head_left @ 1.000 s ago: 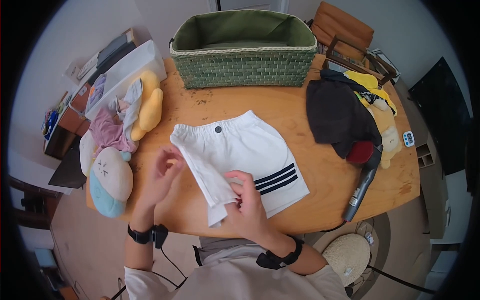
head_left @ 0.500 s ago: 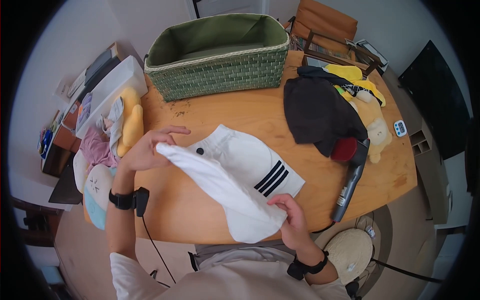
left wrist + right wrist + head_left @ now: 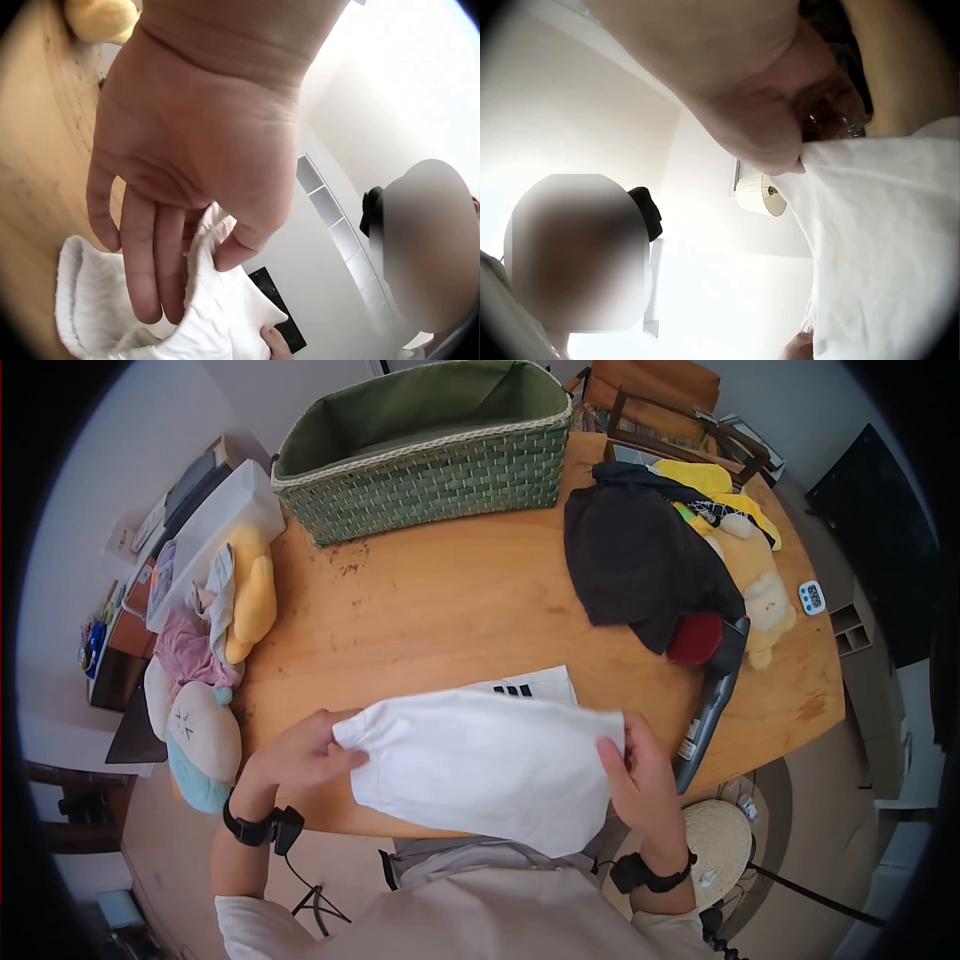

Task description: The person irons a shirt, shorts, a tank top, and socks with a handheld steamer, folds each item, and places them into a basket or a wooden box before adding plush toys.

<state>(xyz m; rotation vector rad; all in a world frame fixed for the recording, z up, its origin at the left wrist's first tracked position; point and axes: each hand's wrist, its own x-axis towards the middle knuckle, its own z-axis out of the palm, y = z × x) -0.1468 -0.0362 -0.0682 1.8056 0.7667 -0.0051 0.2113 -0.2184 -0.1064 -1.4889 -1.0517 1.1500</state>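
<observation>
White shorts (image 3: 480, 760) are stretched sideways between my two hands at the table's near edge, with dark stripes (image 3: 513, 690) showing on a part behind the raised fabric. My left hand (image 3: 308, 750) pinches the gathered waistband; in the left wrist view its thumb (image 3: 238, 247) lies on one side of the waistband (image 3: 202, 262) and the fingers on the other. At the opposite end, my right hand (image 3: 645, 785) pinches the leg's corner between thumb and fingers. The right wrist view has the white fabric (image 3: 885, 232) hanging from that grip.
A green woven basket (image 3: 430, 490) stands at the back of the table (image 3: 420, 610). On the right lie a dark garment (image 3: 640, 550), a grey-handled tool with a dark red head (image 3: 710, 705), a bear plush (image 3: 765, 605) and a timer (image 3: 811, 597). Plush toys (image 3: 205, 730) line the left side.
From lying on the table, the shorts' near side is lifted and spread sideways. My left hand now pinches the waistband; my right hand has moved right with the leg end.
</observation>
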